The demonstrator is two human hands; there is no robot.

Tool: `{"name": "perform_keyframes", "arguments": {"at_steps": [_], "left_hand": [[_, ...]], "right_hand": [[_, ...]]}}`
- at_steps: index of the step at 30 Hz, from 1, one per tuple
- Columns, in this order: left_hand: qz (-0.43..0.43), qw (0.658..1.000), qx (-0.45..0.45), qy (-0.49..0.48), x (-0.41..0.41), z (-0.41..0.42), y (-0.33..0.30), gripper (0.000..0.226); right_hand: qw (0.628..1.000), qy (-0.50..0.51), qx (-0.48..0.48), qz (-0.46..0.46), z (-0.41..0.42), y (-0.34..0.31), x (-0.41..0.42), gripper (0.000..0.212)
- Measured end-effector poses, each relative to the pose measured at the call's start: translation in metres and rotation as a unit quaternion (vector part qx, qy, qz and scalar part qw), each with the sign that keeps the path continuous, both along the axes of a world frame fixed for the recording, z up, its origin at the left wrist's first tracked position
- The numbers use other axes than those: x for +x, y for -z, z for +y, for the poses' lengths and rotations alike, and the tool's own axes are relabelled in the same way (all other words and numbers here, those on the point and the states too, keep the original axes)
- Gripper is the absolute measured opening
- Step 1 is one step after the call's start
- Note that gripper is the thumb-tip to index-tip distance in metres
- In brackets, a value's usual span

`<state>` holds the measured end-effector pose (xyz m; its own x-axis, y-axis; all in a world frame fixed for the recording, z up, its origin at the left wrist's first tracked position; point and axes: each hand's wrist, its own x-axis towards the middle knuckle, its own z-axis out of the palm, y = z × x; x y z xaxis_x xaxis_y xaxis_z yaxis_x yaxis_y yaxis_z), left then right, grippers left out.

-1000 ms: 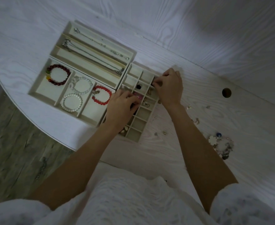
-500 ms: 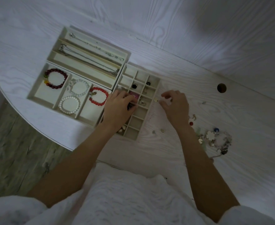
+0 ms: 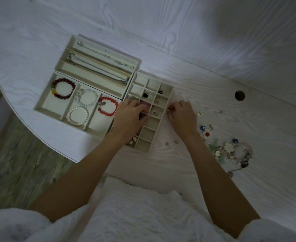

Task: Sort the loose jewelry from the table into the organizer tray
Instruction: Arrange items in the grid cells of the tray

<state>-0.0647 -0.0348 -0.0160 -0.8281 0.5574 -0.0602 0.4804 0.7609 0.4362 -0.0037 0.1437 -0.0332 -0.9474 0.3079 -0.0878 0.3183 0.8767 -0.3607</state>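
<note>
Near the desk's [image 3: 213, 49] front edge | left hand [image 3: 128, 117] rested curled on grid tray [image 3: 168, 100], grip contents unclear | right hand [image 3: 183, 116] pinched something small beside the tray.

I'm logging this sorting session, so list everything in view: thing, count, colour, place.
table: one, white woodgrain, round hole far right.
necklace tray: one, cream, far left; silver chains inside.
bracelet tray: one, cream, near left.
dark red bracelet: one, left compartment.
clear bracelet and pearl bracelet: one each, middle compartment.
red bracelet: one, right compartment.
grid tray: one, cream, centre; small pieces in some cells.
loose jewelry: a pile, mixed colours, right.
left hand: on the grid tray.
right hand: beside the grid tray, pinching something tiny.
</note>
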Motion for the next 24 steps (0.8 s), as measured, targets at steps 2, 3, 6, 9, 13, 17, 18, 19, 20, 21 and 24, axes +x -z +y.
{"name": "perform_keyframes", "arguments": {"at_steps": [2,3,6,9,13,17,18,19,20,21,24], "left_hand": [[0.008,1.0,0.001,0.003,-0.001,0.0,0.0,0.016],[0.014,1.0,0.0,0.005,0.0,-0.001,0.002,0.016],[0.035,0.999,0.006,0.012,0.0,-0.001,0.007,0.016],[0.032,0.999,0.007,0.005,0.001,-0.001,0.007,0.015],[0.028,1.0,0.011,0.005,0.0,-0.002,0.008,0.015],[0.023,1.0,0.006,0.004,-0.003,0.0,0.005,0.016],[0.02,1.0,0.004,0.004,-0.004,0.0,0.004,0.017],[0.016,1.0,0.003,0.005,-0.004,0.001,0.003,0.017],[0.014,1.0,0.004,0.006,-0.004,0.001,0.003,0.017],[0.012,1.0,0.004,0.006,-0.005,0.001,0.002,0.017],[0.008,1.0,0.007,0.004,-0.005,0.001,0.001,0.017]], "right_hand": [[1.0,0.001,-0.002,-0.013,0.001,0.002,-0.001,0.013],[1.0,0.004,-0.008,-0.017,0.0,0.004,0.0,0.013],[0.999,0.015,-0.029,-0.015,-0.003,0.006,-0.001,0.011],[0.997,0.04,-0.063,0.012,-0.006,0.005,-0.002,0.007],[0.994,0.046,-0.099,0.028,0.002,0.0,0.001,0.011],[0.983,0.078,-0.169,0.006,0.017,-0.004,0.005,0.014],[0.981,0.078,-0.178,0.002,0.02,-0.005,0.008,0.015],[0.981,0.074,-0.179,0.003,0.022,-0.006,0.011,0.014],[0.981,0.071,-0.178,0.011,0.023,-0.008,0.013,0.013],[0.981,0.075,-0.179,0.024,0.024,-0.012,0.014,0.011],[0.974,0.098,-0.19,0.075,0.025,-0.025,0.005,0.009]]}}
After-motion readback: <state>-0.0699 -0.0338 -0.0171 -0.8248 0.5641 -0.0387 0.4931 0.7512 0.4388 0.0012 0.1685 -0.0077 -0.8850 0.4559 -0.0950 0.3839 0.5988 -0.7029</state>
